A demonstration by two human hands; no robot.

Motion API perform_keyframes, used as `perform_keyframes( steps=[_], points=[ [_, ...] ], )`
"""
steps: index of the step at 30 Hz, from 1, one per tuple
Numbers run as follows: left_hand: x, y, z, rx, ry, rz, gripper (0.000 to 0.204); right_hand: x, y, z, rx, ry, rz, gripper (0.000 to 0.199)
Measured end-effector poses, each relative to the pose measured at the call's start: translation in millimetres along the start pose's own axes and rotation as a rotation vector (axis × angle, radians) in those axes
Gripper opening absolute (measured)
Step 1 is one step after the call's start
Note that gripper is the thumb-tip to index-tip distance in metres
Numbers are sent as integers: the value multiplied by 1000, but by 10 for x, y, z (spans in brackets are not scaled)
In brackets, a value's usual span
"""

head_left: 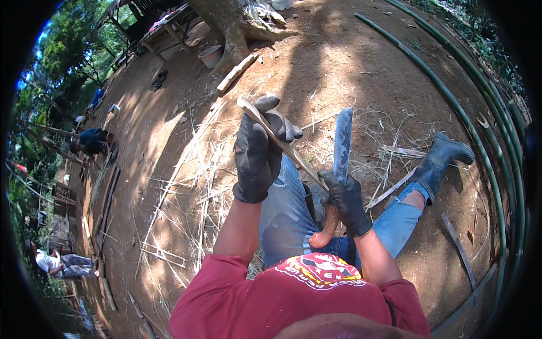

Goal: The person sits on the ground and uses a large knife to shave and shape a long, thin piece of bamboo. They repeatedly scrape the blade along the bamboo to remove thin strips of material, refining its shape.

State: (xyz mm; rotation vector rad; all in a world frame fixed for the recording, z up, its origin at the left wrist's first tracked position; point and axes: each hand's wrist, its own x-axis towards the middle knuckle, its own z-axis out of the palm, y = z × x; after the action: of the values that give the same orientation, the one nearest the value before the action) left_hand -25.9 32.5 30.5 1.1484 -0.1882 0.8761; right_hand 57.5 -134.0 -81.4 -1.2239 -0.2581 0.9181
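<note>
The scene is viewed from head height, through the left of two head-worn fisheye cameras, aimed steeply downward. The red shirt (282, 302) is caught nearest, along the lower edge; the gloved left hand (257, 150) and gloved right hand (345, 203) are framed close by, around the centre. Farther ground (350, 62) is taken in toward the top. Green poles (464, 117) are bowed near the rim, probably by the lens.

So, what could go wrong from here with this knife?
The long blade is bare and near the gloved left hand, so a slip might cut it. The wooden strip ends close to the right hand and could jab it. Loose strips lie around the feet and might cause a trip on standing.
</note>
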Motion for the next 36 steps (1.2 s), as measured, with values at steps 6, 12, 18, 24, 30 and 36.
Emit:
perform_keyframes(
  steps=[6,12,18,24,30,36],
  points=[
    [33,-3,47,29,-169,-62,64,34,45,-17,0,-49,-43,29],
    [-103,160,158,289,-219,-281,73,49,112,-6,-31,4,-65,26],
    [-181,126,164,303,-300,-294,78,-56,177,-112,-45,3,-115,20],
    [-93,208,155,291,-161,-158,58,7,110,-54,-15,6,-108,20],
    [-101,165,39,371,36,-143,49,73,178,-161,35,-11,-99,28],
    [-54,47,-47,299,51,-112,43,92,96,-279,21,-24,-95,32]
  ],
)
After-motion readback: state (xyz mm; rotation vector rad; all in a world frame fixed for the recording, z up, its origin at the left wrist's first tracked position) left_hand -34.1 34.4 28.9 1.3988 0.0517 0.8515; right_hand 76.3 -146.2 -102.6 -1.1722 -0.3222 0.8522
